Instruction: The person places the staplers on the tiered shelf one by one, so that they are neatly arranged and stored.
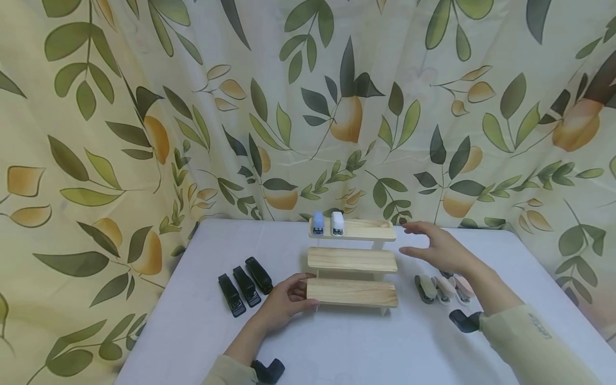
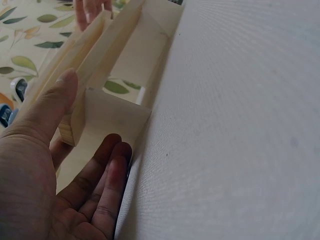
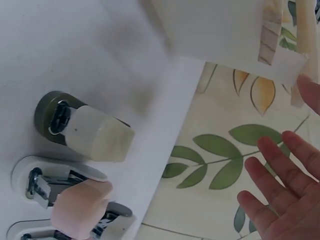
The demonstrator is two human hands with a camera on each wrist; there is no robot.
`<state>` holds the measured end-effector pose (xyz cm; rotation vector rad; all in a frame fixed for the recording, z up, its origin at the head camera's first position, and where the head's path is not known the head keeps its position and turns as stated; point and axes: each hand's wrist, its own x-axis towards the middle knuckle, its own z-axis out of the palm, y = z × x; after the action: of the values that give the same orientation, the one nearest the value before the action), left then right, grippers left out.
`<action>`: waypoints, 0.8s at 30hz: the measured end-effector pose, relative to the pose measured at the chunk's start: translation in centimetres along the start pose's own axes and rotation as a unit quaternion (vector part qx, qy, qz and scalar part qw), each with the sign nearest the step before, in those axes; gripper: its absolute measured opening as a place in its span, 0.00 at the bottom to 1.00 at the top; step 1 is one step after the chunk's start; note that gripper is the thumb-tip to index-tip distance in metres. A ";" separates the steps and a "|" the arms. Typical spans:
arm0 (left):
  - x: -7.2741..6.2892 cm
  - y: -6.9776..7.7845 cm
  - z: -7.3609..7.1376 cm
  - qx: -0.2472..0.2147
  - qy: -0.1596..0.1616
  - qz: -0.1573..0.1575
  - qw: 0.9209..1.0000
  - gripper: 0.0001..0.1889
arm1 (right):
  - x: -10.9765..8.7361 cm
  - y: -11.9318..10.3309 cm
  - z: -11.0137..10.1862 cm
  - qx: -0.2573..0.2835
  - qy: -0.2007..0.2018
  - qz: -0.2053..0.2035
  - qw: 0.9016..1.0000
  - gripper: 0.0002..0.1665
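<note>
A three-tier wooden display stand (image 1: 353, 259) with pale board steps stands on the table. My left hand (image 1: 287, 300) grips the left end of its lowest step; in the left wrist view the thumb (image 2: 52, 102) lies along the board while other fingers reach past the white side panel (image 2: 115, 112). My right hand (image 1: 440, 248) is beside the stand's right end, thumb and fingers spread, holding nothing. On the left of the top step are a blue mini stapler (image 1: 318, 223) and a white mini stapler (image 1: 338, 223).
Three black staplers (image 1: 246, 286) lie in a slanted row left of the stand. At the right, below my right forearm, sit a green mini stapler (image 3: 95, 131), a pink mini stapler (image 3: 80, 207) and others partly hidden. A leaf-patterned curtain (image 1: 308, 117) hangs behind the white table (image 1: 366, 347).
</note>
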<state>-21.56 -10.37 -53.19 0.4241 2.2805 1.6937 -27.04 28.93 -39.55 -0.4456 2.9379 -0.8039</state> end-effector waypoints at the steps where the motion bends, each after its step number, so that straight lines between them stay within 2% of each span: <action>1: 0.0 0.0 0.0 0.000 0.000 -0.001 1.000 0.32 | -0.1 0.1 0.1 0.000 -0.001 0.003 1.000 0.46; 24: 0.1 -0.3 -0.1 -0.005 -0.001 0.003 1.000 0.31 | -1.9 2.7 1.3 -0.012 -0.034 0.028 0.999 0.43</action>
<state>-21.71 -10.46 -53.50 0.4303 2.2711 1.7057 -25.73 31.09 -42.13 -0.3827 2.8856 -0.7341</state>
